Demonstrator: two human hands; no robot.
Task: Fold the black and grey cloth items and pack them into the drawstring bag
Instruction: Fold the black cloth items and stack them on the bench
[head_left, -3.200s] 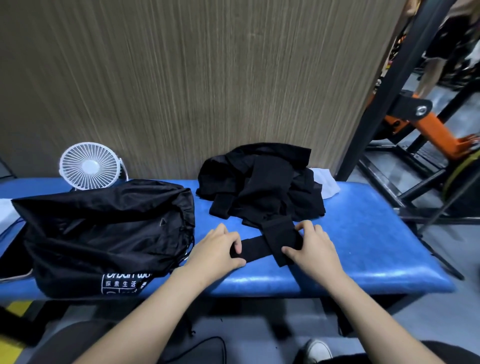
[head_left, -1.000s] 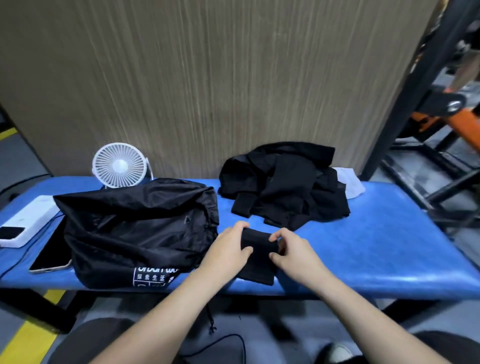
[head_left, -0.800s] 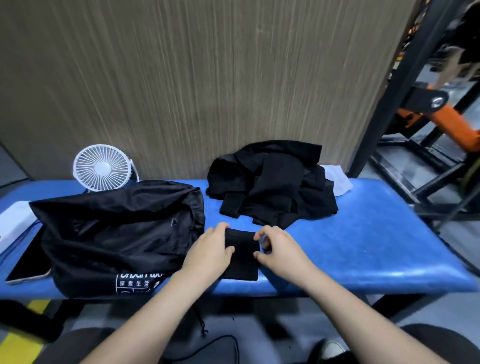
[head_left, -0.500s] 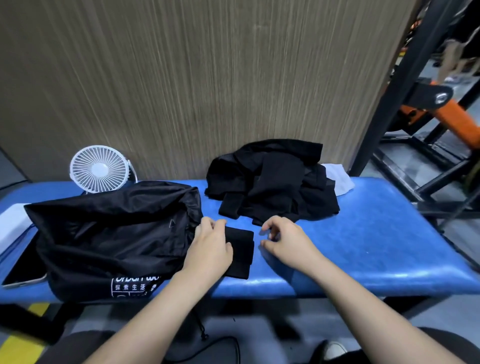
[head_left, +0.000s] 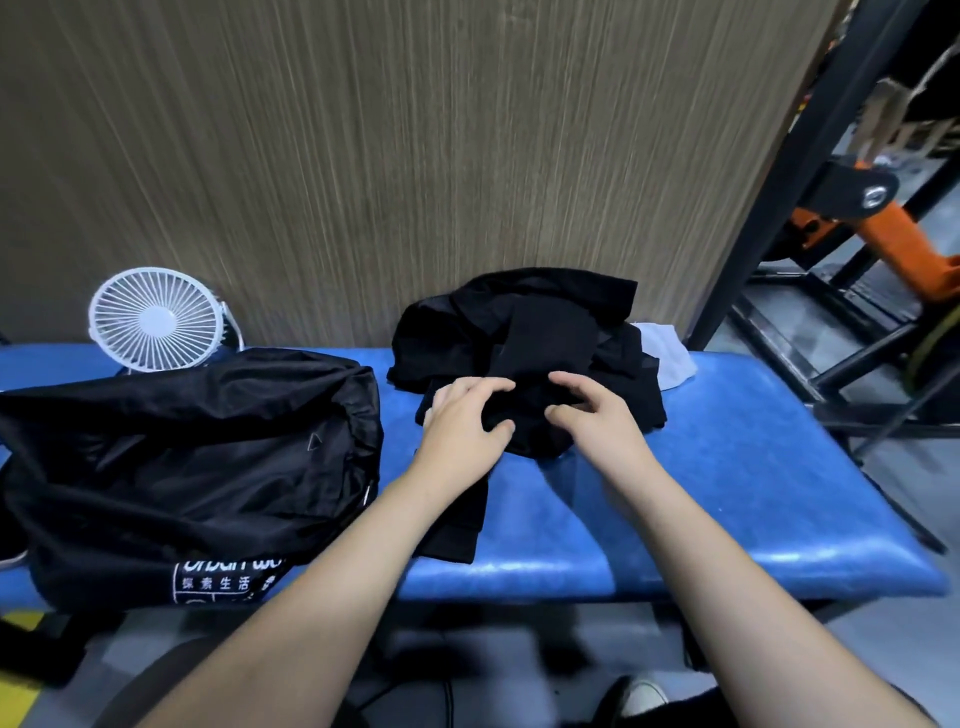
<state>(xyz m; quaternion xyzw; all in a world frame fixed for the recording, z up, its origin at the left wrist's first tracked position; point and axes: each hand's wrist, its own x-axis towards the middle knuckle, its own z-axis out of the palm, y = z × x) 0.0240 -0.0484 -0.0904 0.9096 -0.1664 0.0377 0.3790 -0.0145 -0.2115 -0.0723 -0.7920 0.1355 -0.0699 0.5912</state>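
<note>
Cloth pile: the heap of crumpled black fabric garments (head_left: 524, 343) lies at the back of the padded blue vinyl bench (head_left: 727, 467), against the brown grained wall panel, with a pale grey cloth (head_left: 667, 353) poking out on its right side.
Folded piece: a small flat-folded black cloth (head_left: 457, 525) rests near the bench's front edge, partly under the left forearm, just beside the bag.
Left hand: the left hand (head_left: 465, 421) pinches a fold at the near edge of the pile between curled fingers and thumb.
Right hand: the right hand (head_left: 592, 415) hovers at the same edge with loosely bent fingers; it grasps nothing visible.
Change: half a second ago the left hand lay on the folded piece; now both hands have moved up to the pile, leaving that piece on the bench.
Meaning: one item appears folded but not yet packed; the next is being picked.
Bag: the black nylon drawstring bag (head_left: 182, 457) with white printed lettering sits left, its mouth towards the pile.
Around: a small white round fan (head_left: 156, 319) stands behind the bag.
</note>
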